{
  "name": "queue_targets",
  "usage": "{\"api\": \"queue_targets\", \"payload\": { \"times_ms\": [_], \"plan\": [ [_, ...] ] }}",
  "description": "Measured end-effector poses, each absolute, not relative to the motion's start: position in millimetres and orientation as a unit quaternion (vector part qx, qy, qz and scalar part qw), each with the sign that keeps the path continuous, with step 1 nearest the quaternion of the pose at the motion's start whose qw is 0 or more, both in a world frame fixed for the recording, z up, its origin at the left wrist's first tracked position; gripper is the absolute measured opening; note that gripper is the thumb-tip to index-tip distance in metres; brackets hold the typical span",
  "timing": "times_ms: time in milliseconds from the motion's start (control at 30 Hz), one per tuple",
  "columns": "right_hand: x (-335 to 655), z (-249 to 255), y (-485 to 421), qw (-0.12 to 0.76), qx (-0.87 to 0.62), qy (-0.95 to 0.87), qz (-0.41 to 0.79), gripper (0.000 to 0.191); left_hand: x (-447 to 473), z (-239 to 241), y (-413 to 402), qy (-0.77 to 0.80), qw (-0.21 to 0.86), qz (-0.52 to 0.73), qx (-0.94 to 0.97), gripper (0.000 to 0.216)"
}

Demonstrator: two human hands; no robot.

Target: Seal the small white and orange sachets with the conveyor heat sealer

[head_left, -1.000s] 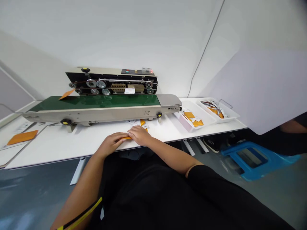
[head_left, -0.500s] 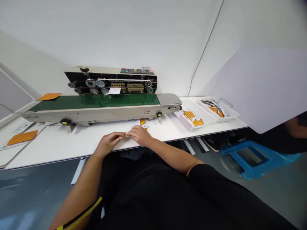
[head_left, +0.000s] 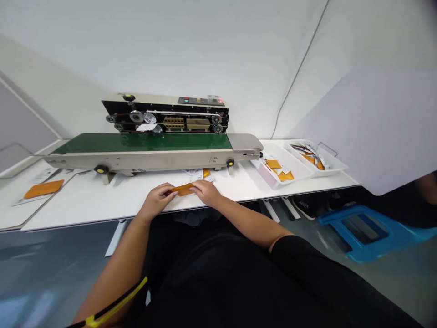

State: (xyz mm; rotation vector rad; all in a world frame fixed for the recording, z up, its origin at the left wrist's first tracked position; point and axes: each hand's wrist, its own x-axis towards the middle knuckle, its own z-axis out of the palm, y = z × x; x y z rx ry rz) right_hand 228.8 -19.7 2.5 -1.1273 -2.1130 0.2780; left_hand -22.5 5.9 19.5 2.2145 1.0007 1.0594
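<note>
Between my two hands, near the table's front edge, is a small orange packet [head_left: 183,189]. My left hand [head_left: 157,200] pinches its left end, and my right hand [head_left: 205,192] grips its right end. Behind my hands stands a band sealing machine [head_left: 164,116] with a green conveyor belt [head_left: 146,142]. A white packet [head_left: 146,127] sits at its rollers. Partly under the conveyor, just beyond my right hand, lie white and orange packets [head_left: 196,174].
A white tray [head_left: 269,181] with orange and white packets stands to the right, beside another white tray [head_left: 327,172] of packets. An orange packet [head_left: 44,188] lies at the far left. A blue plastic stool [head_left: 362,234] and part of another person are at the right.
The packet in my hands has tilted, showing its broad orange face. At the machine, the white packet has moved left along the rollers. An orange packet has gone from the belt's left end.
</note>
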Motion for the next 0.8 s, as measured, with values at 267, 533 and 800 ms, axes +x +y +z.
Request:
{"api": "queue_targets", "payload": {
  "times_ms": [267, 533, 800],
  "plan": [
    [229, 7, -24, 0.401, -0.449, -0.769, 0.217, 0.044, -21, 19, 3, 0.412, 0.3, 0.356, 0.783, 0.039],
    [233, 33, -14, 0.344, -0.457, -0.747, 0.338, 0.013, -21, 16, 1, 0.403, 0.336, 0.34, 0.781, 0.038],
    [293, 119, 15, 0.484, -0.431, -0.568, 0.508, 0.019, -26, 8, 4, 0.404, 0.39, 0.385, 0.733, 0.046]
  ]
}}
